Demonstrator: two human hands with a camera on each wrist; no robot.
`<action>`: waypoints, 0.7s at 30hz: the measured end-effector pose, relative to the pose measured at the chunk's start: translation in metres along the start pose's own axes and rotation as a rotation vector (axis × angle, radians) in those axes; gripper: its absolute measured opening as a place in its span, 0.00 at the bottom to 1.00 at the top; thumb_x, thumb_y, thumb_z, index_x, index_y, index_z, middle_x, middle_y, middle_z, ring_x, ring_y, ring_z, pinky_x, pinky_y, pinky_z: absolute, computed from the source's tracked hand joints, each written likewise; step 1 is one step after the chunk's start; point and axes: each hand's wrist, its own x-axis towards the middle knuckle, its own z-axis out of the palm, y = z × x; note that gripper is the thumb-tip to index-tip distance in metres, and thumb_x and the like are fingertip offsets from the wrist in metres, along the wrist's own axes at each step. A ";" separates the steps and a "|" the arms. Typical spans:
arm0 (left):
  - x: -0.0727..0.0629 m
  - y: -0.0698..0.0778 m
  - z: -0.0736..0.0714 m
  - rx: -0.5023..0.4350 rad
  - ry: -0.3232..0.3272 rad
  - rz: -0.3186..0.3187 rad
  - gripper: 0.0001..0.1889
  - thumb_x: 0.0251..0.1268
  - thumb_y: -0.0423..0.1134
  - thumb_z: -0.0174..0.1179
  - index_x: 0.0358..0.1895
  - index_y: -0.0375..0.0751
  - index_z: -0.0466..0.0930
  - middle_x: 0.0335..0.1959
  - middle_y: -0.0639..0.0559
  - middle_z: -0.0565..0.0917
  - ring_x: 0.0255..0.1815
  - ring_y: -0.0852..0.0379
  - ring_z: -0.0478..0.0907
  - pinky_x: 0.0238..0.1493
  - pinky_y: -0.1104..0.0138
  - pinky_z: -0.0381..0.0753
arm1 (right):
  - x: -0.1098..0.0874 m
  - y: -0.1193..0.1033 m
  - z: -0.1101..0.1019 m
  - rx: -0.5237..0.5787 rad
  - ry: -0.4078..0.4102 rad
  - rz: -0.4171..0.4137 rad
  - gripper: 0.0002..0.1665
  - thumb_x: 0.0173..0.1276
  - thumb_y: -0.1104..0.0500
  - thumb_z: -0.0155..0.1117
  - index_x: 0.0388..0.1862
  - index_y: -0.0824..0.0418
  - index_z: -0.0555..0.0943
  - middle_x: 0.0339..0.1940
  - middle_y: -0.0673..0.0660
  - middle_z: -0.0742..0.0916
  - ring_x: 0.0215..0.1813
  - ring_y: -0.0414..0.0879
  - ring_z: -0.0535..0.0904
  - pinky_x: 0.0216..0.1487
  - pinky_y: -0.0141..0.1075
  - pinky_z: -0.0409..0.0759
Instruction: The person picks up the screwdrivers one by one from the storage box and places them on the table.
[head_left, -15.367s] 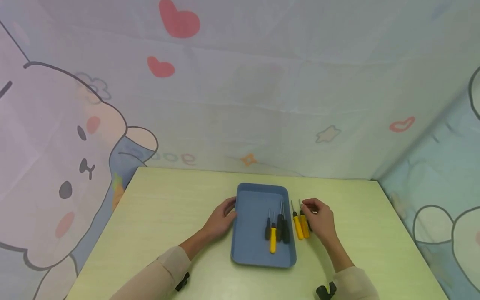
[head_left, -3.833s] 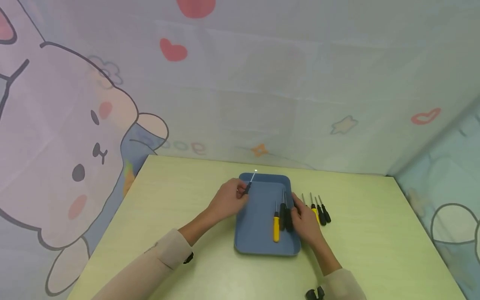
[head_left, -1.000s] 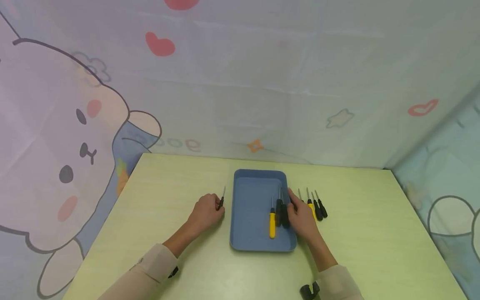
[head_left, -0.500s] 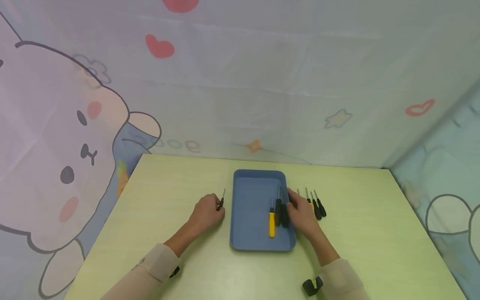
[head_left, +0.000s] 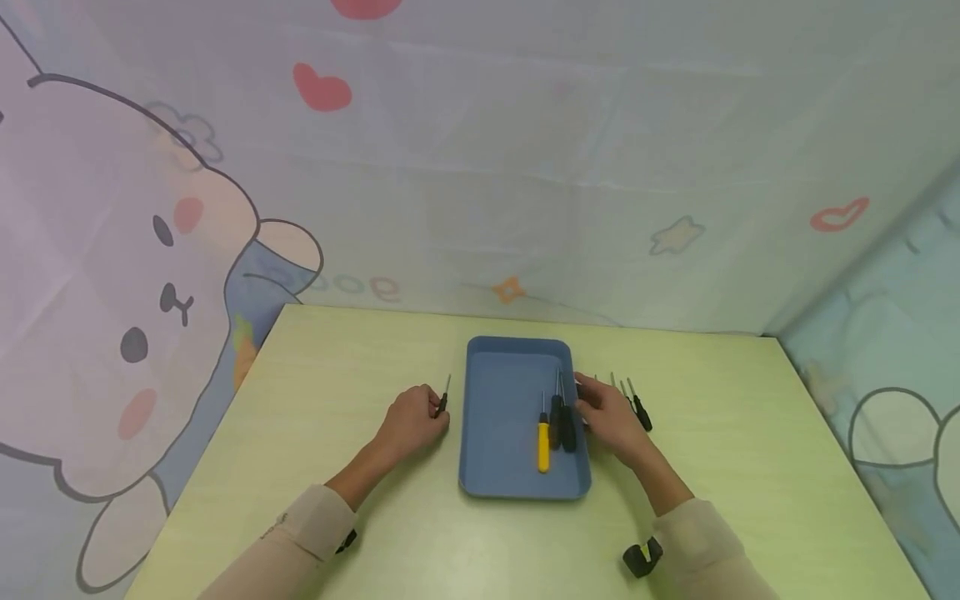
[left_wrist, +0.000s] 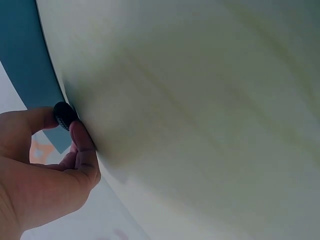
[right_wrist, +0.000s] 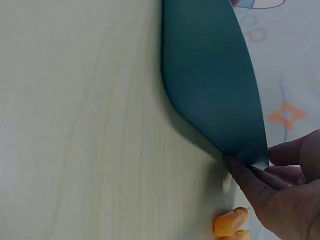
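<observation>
A black-handled screwdriver (head_left: 442, 404) is pinched by the left hand (head_left: 411, 421), just left of a blue tray (head_left: 495, 475) holding three screwdrivers (head_left: 543, 450). Its right edge is touched by the right hand (head_left: 613, 422); whether gripped cannot be told.

Room over left half of tray (head_left: 487, 433); screwdrivers (head_left: 556, 423) block right.

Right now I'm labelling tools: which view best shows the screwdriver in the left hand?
The head view: though small, the screwdriver shows its shaft and part of its handle beyond the left hand. The left wrist view shows only the handle's end, close up; the right wrist view doesn't show it.
</observation>
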 end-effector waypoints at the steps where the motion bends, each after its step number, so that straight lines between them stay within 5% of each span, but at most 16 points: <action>1: 0.000 0.000 0.000 0.000 0.000 0.001 0.10 0.64 0.34 0.65 0.42 0.28 0.82 0.31 0.48 0.85 0.36 0.51 0.83 0.44 0.54 0.86 | 0.000 0.000 0.001 0.018 0.002 0.012 0.34 0.83 0.68 0.51 0.84 0.70 0.60 0.78 0.73 0.72 0.78 0.67 0.70 0.71 0.57 0.77; 8: -0.001 0.000 -0.001 -0.009 0.006 0.006 0.10 0.64 0.34 0.65 0.42 0.28 0.82 0.30 0.50 0.84 0.35 0.52 0.82 0.43 0.55 0.86 | -0.003 -0.004 0.008 0.069 0.030 0.049 0.32 0.83 0.68 0.50 0.83 0.70 0.62 0.78 0.72 0.73 0.77 0.66 0.71 0.67 0.54 0.81; 21: -0.002 -0.001 -0.001 -0.029 0.014 0.018 0.11 0.63 0.35 0.65 0.41 0.29 0.82 0.31 0.50 0.84 0.35 0.52 0.82 0.43 0.54 0.86 | -0.003 -0.003 0.008 -0.019 0.037 0.027 0.31 0.83 0.66 0.53 0.81 0.70 0.66 0.75 0.72 0.76 0.75 0.65 0.73 0.67 0.54 0.81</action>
